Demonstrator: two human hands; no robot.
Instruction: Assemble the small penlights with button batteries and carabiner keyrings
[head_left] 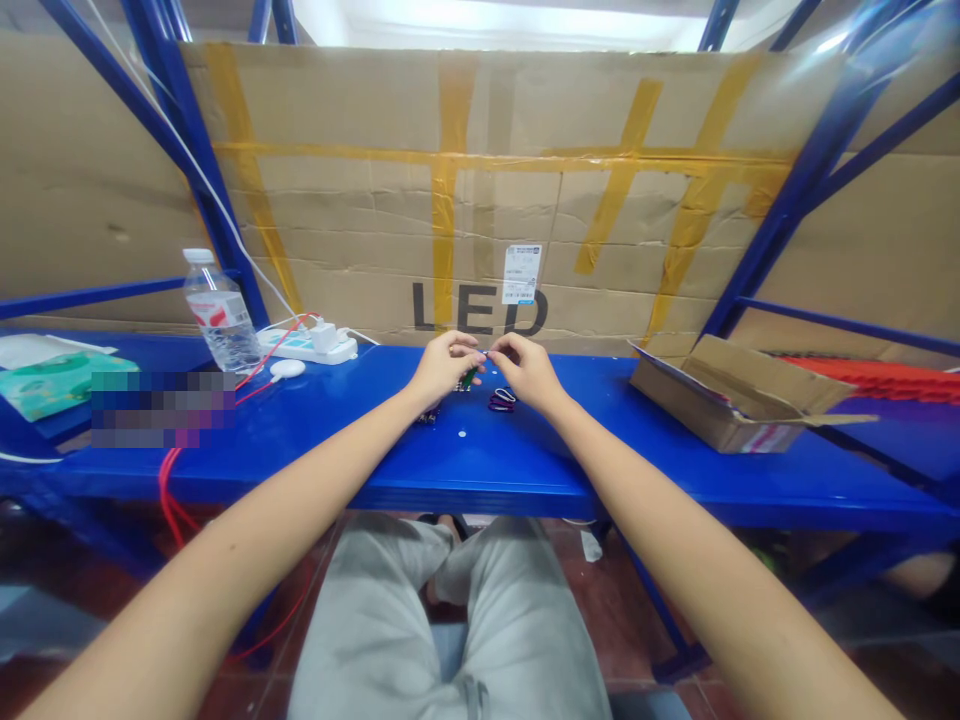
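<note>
Two hands, one small piece

Left hand [450, 363] and right hand [526, 366] met, fingertips pinched on a tiny dark piece [487, 355], apparently to steady it, above the tabletop [487, 465], mid-length, towards its far edge. Looped items [503, 400] lay close, probably for reach.

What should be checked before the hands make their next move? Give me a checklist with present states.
1. Left hand and right hand together, fingertips close: ok.
2. Secure hold on the small green piece by the left fingers: cannot tell, too small.
3. Looped bundle lying on the blue table, not in the fingers: ok.
4. Cardboard box open, apart from both hands: ok.
5. Water bottle capped: ok.
</note>
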